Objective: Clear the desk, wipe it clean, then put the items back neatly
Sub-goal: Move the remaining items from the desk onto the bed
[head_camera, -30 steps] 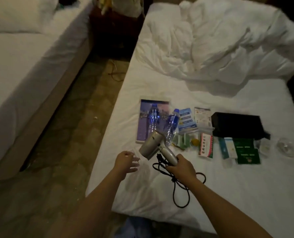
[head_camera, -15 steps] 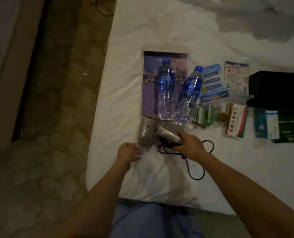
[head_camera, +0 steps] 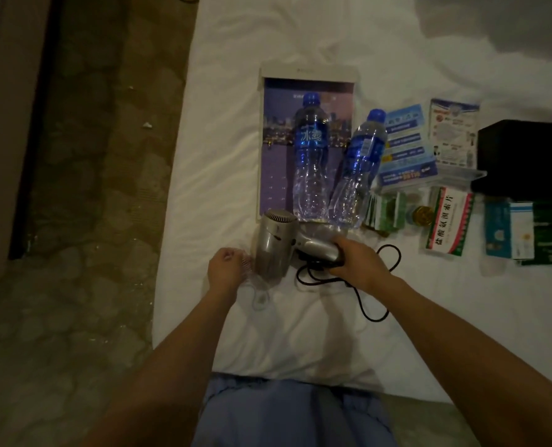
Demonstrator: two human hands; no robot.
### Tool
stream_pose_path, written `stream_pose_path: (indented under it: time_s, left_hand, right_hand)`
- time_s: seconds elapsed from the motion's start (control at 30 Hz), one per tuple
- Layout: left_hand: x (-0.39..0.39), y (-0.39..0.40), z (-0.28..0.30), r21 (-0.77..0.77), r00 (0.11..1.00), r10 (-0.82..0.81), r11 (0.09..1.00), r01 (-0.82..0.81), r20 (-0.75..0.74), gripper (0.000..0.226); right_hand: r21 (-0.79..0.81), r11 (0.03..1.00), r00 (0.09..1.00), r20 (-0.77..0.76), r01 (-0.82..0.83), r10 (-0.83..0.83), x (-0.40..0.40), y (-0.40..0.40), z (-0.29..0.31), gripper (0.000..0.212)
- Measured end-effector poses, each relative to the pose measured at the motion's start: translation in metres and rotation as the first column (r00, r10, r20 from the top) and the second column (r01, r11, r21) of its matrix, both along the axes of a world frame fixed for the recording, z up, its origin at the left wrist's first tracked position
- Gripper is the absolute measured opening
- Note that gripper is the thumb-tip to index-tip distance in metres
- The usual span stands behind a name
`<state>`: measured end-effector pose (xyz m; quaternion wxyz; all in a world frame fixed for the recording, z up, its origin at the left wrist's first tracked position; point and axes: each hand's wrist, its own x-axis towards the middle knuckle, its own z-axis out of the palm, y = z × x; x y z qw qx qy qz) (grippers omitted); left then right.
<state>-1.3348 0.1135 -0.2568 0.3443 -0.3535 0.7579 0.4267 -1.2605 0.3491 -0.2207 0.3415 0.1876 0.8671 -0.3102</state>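
Observation:
My right hand grips the handle of a silver hair dryer, which lies on the white bed just below two blue-capped water bottles. Its black cord loops on the sheet under my wrist. To the dryer's left, my left hand is curled round a clear glass that lies tilted on the sheet. The left bottle rests on a purple booklet.
Right of the bottles lie blue leaflets, a green packet, a red-and-white medicine box, small boxes and a black pouch. The bed's left edge drops to a patterned floor.
The view has tilted down and closer to the bed. My right hand has lowered the hair dryer from the air onto the sheet below the bottles. My left hand has stayed beside it.

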Motion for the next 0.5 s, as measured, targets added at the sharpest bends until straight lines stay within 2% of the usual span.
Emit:
stream_pose_path:
  time_s: [0.17, 0.3, 0.4, 0.5]
  left_hand:
    - [-0.013, 0.006, 0.015, -0.013, 0.993, -0.1, 0.995, 0.099, -0.061, 0.008]
    - [-0.015, 0.004, 0.032, 0.016, 0.98, -0.185, 0.982, 0.187, -0.067, 0.031]
    - [-0.017, 0.004, 0.064, -0.046, 0.93, -0.345, 0.939, 0.342, -0.129, 0.037]
    - [-0.018, 0.014, 0.107, -0.107, 0.857, -0.472, 0.881, 0.46, -0.208, 0.032]
  right_hand:
    - [-0.025, 0.998, 0.997, -0.03, 0.065, -0.065, 0.003, -0.001, 0.002, 0.06]
    - [0.011, 0.999, 0.999, -0.012, 0.045, -0.045, 0.009, 0.006, 0.019, 0.06]
    - [0.047, 0.998, 0.999, -0.003, 0.04, -0.04, 0.017, 0.014, 0.047, 0.053]
    - [0.068, 0.996, 0.998, -0.039, 0.055, -0.052, 0.032, 0.025, 0.089, 0.042]
